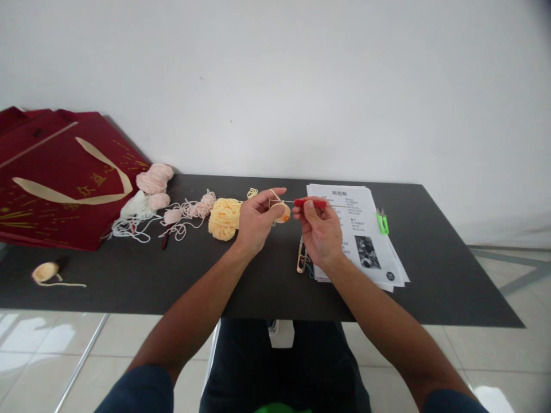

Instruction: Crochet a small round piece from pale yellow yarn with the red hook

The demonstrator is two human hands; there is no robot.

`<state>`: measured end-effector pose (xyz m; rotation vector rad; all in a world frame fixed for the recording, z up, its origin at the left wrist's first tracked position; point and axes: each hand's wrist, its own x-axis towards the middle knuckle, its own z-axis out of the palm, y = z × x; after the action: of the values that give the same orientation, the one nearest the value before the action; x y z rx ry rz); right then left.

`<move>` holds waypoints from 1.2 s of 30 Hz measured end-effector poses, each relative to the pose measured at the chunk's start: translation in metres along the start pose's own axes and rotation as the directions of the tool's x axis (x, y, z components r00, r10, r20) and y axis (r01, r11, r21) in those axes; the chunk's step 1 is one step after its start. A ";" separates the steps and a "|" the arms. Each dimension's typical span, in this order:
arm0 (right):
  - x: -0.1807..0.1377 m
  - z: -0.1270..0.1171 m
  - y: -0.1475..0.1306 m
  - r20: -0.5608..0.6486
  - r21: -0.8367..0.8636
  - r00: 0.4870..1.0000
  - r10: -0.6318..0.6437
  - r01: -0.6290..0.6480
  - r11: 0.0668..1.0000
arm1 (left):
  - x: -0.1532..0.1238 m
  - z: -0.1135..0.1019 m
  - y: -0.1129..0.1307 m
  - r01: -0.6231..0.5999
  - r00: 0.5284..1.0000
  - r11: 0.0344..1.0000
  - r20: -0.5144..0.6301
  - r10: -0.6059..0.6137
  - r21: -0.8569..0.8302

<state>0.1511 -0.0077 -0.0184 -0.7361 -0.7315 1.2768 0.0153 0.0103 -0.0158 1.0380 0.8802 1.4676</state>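
Stitch in work on a small crochet piece [283, 213], held above the desk's [430, 275] middle.
Left hand [257, 221] pinched the piece between thumb and fingers, strand [274, 195] over the raised forefinger; right hand [319, 229] pinched the red-handled hook [310, 202], tip at the piece; judged mid-stitch, next pull needing a taut strand; yarn ball [224, 218] just left; printed sheets [357, 229] toward the right edge, heading unreadable.
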 end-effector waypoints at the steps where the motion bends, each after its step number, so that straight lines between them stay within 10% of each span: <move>1: 0.000 0.000 0.000 0.010 0.013 1.000 -0.005 0.005 1.000 | 0.000 0.000 0.000 -0.002 1.000 1.000 0.001 0.002 0.013; 19: 0.000 -0.002 -0.002 0.068 0.058 0.998 0.019 -0.023 0.998 | -0.004 0.001 0.000 -0.038 0.999 0.996 -0.004 0.038 0.080; 36: 0.003 -0.008 -0.012 0.070 -0.129 0.967 -0.244 0.251 0.959 | -0.005 0.002 0.004 -0.109 0.990 0.980 -0.070 0.122 0.165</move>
<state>0.1646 -0.0072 -0.0130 -0.6985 -0.9319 1.0286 0.0161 0.0053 -0.0124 1.1727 1.0239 1.5639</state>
